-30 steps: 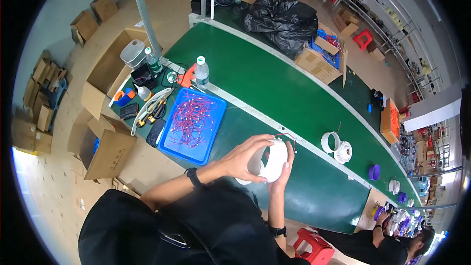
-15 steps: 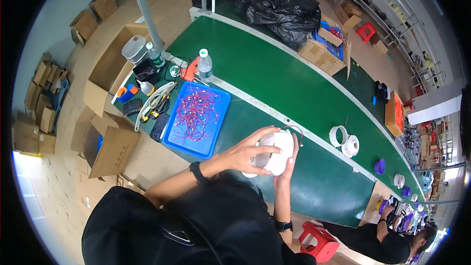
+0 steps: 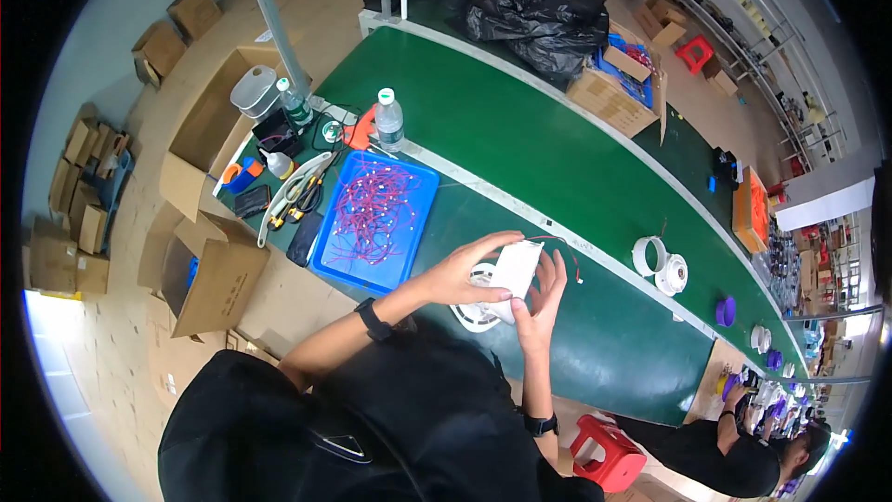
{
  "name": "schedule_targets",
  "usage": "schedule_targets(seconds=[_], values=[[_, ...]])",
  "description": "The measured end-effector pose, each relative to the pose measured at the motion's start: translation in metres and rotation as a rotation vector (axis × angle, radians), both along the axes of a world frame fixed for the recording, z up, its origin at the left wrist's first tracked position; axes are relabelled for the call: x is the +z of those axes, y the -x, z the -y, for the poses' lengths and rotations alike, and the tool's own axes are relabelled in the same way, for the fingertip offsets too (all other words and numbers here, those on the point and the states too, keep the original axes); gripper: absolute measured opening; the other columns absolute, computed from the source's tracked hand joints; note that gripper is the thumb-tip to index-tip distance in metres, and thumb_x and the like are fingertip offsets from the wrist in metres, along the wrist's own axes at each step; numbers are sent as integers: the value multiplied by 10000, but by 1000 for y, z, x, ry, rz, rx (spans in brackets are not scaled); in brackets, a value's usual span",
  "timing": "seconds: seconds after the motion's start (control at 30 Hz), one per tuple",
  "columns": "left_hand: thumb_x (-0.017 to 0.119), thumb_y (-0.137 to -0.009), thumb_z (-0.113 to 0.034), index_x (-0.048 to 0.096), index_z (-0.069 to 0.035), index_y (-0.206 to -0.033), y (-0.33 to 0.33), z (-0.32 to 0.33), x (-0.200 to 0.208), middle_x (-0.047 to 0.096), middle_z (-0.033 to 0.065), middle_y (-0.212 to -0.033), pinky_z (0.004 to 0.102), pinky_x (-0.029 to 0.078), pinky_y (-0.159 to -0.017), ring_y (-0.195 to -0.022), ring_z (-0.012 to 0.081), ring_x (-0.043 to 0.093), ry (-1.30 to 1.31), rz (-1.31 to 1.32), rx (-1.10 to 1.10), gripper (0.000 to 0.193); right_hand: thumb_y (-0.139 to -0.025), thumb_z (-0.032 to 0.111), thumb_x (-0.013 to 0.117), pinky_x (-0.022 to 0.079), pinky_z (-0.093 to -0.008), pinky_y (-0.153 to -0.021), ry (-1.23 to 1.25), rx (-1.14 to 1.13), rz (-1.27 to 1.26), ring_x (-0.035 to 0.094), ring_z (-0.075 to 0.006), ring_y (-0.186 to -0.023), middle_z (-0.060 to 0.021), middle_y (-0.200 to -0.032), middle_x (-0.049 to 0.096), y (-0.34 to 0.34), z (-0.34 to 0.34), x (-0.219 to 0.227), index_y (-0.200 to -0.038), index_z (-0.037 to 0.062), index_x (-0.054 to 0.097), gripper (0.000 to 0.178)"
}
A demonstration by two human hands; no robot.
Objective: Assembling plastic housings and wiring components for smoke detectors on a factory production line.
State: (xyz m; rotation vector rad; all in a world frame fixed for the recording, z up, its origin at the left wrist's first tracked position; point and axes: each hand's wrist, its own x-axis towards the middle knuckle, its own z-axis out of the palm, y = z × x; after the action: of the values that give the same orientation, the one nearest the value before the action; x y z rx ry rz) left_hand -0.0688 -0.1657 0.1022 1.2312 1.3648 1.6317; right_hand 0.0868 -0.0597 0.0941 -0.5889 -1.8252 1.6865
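Between my two hands a white cylindrical plastic housing (image 3: 515, 270) is tilted on its side above the green bench. My left hand (image 3: 465, 271) grips it from the left, thumb along its lower side. My right hand (image 3: 541, 309) holds it from the right, with its fingers curved and the thumb at the lower end. A thin red wire (image 3: 564, 244) with a small white connector trails from the housing's far side to the right. Below my left hand, a white round slotted part (image 3: 475, 318) lies on the bench, partly hidden by that hand.
Left of my hands lies a blue tray (image 3: 430, 188) of red wires with small white connectors. Beyond it are a water bottle (image 3: 389, 121), pliers (image 3: 299, 209) and an orange tool (image 3: 360, 130). White round parts (image 3: 671, 275) stand on the belt; a co-worker (image 3: 734, 451) sits at right.
The housing has turned from showing its rounded white face to lying tilted side-on. My hands have shifted round it, and more of the round slotted part below now shows.
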Motion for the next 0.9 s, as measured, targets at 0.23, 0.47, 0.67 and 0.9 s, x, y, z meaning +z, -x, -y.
schedule_targets(seconds=[0.23, 0.47, 0.67, 0.9], values=[[684, -822, -213, 392, -44, -1378, -3, 1, -1, 375, 160, -1421, 431, 361, -1044, -1314, 291, 376, 4, -29, -18, 650, -674, 321, 731, 333, -499, -1026, 69, 11, -1, 325, -364, -1315, -225, -1425, 293, 0, 3, 0, -1450, 61, 141, 1009], [569, -900, -198, 432, -27, -1341, 3, -3, -18, 429, 167, -1368, 401, 361, -1033, -1305, 272, 387, 21, -32, -14, 493, -686, 363, 740, 326, -507, -1030, 73, 42, -6, 328, -361, -1311, -218, -1423, 293, -3, 2, -7, -1453, 67, 120, 1030], [580, -896, -150, 445, -17, -1323, -7, -1, -26, 500, 138, -1294, 370, 437, -947, -1208, 240, 482, 50, 141, -12, 467, -749, 675, 576, 380, -426, -1015, 328, 28, -120, 386, -327, -1290, -160, -1406, 364, -11, 3, -22, -1440, 63, 208, 994], [650, -855, -118, 402, -28, -1374, 16, 27, -69, 574, 100, -1199, 243, 498, -678, -858, 75, 568, 401, 253, -221, 582, -872, 692, 313, 508, -462, -855, 977, 388, -64, 535, -384, -1141, -244, -1344, 448, -28, -13, -66, -1394, 4, 311, 863]])
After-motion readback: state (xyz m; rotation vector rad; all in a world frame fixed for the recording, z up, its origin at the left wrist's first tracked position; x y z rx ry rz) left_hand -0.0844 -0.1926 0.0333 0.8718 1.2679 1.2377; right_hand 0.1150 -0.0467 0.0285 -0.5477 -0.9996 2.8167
